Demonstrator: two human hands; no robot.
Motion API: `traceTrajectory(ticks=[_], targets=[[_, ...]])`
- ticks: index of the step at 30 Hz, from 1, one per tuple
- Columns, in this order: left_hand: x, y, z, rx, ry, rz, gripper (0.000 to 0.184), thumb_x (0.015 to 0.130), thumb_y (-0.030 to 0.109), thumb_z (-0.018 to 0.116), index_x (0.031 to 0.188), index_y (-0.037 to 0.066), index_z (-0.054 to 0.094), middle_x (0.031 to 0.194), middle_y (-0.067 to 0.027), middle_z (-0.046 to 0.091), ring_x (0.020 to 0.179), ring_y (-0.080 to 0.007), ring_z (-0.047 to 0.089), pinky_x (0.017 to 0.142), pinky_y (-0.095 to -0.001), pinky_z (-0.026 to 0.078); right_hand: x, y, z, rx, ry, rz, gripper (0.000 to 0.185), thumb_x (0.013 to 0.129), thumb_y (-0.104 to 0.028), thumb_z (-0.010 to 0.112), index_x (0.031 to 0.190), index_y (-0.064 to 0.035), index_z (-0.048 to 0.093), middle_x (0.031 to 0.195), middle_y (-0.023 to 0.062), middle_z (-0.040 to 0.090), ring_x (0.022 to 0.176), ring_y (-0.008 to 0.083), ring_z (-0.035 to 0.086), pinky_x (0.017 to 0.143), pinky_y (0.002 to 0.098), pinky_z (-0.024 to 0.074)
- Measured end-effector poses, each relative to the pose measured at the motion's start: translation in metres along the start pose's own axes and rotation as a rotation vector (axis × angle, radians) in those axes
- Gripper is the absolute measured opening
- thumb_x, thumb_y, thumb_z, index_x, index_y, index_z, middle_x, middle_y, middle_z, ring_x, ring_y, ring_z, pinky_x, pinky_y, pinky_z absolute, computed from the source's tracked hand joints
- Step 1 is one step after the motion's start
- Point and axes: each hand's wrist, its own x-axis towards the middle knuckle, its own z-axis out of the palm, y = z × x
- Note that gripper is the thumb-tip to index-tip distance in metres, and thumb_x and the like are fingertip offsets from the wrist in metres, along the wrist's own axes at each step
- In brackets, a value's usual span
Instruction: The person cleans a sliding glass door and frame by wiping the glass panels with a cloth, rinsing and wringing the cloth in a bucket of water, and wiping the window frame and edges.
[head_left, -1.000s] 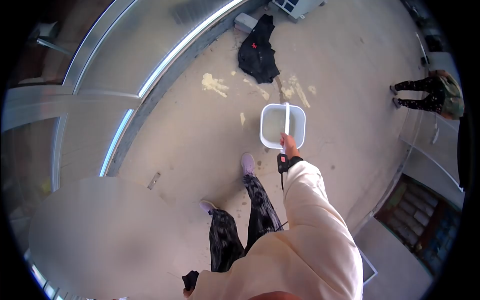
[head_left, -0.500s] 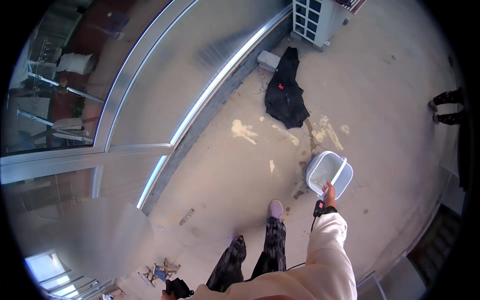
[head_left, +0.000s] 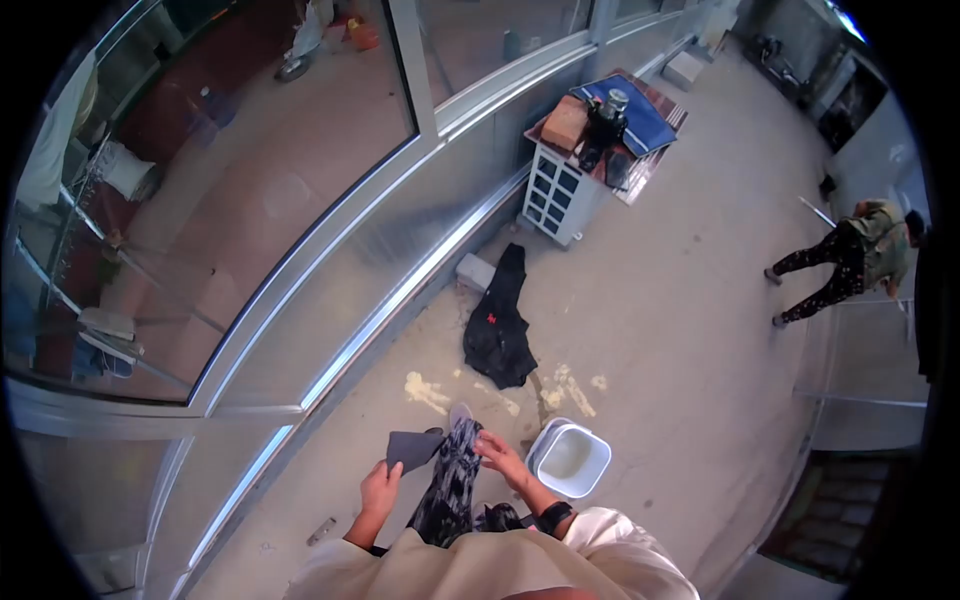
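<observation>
My left hand (head_left: 380, 488) is closed on a dark grey, flat, cloth-like piece (head_left: 412, 450) in front of my legs; its exact kind I cannot make out. My right hand (head_left: 500, 455) is held beside my knee with its fingers apart and nothing visible in it. Just right of that hand stands a white bucket (head_left: 592, 481) on the floor, its inside pale. Ahead, a black garment (head_left: 500, 335) with a small red mark lies spread on the concrete, its upper end by a grey block (head_left: 474, 271).
Beyond the garment, a white slatted unit (head_left: 552, 195) carries an orange-brown brick (head_left: 565, 122), a blue mat (head_left: 648, 125) and a jar (head_left: 614, 101). A glazed metal-framed wall (head_left: 380, 335) runs along the left. Another person (head_left: 850, 255) bends over at the right. Pale yellowish patches (head_left: 427, 392) mark the floor.
My right hand has let go of the bucket's handle and moved left. My left hand has come up in front of me with the dark piece. The view has tilted up, showing more ahead.
</observation>
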Motion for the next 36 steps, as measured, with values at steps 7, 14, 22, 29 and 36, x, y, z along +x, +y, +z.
traceTrajectory(ticks=[7, 14, 22, 29, 36], targets=[[0.139, 0.192, 0.013, 0.051, -0.392, 0.492, 0.037, 0.090, 0.034, 0.049, 0.088, -0.001, 0.058, 0.091, -0.0189, 0.059, 0.089, -0.0354, 0.056, 0.076, -0.0445, 0.045, 0.028, -0.174, 0.033, 0.521, 0.061, -0.151, 0.035, 0.091, -0.032, 0.054, 0.120, -0.0148, 0.045, 0.109, 0.0013, 0.057, 0.098, 0.0152, 0.056, 0.083, 0.0348, 0.0464], [0.235, 0.274, 0.036, 0.004, -0.282, 0.627, 0.028, 0.085, 0.027, 0.060, 0.091, 0.000, 0.055, 0.091, -0.0141, 0.059, 0.086, -0.0315, 0.059, 0.070, -0.0402, 0.048, 0.067, -0.291, -0.037, 0.581, 0.115, -0.271, 0.022, 0.089, -0.018, 0.056, 0.110, -0.0098, 0.052, 0.102, 0.0039, 0.059, 0.093, 0.0167, 0.058, 0.082, 0.0334, 0.0472], [0.368, 0.409, 0.072, -0.506, 0.182, 0.143, 0.029, 0.083, 0.018, 0.063, 0.106, 0.001, 0.059, 0.097, -0.0168, 0.065, 0.091, -0.0300, 0.064, 0.078, -0.0343, 0.048, 0.158, -0.448, -0.153, -0.003, 0.253, -0.241, 0.081, 0.081, -0.044, 0.065, 0.141, -0.0097, 0.022, 0.140, 0.0113, 0.031, 0.129, 0.0272, 0.033, 0.100, 0.0479, 0.0311], [0.431, 0.525, 0.091, -0.067, -0.029, 0.189, 0.052, 0.078, 0.033, 0.061, 0.123, 0.008, 0.052, 0.115, -0.0141, 0.056, 0.101, -0.0341, 0.057, 0.081, -0.0401, 0.048, 0.178, -0.579, -0.168, 0.264, -0.187, -0.248, 0.040, 0.092, -0.043, 0.049, 0.117, -0.0118, 0.052, 0.099, 0.0015, 0.056, 0.088, 0.0107, 0.053, 0.074, 0.0257, 0.0441], [0.438, 0.594, -0.094, 0.301, 0.706, 0.506, 0.059, 0.072, 0.008, 0.066, 0.128, 0.002, 0.046, 0.137, -0.0159, 0.041, 0.123, -0.0330, 0.043, 0.100, -0.0409, 0.037, 0.208, -0.701, -0.184, 0.756, -0.609, -0.038, 0.068, 0.087, -0.058, 0.044, 0.133, -0.0078, 0.043, 0.135, 0.0120, 0.045, 0.125, 0.0300, 0.041, 0.106, 0.0448, 0.0293]])
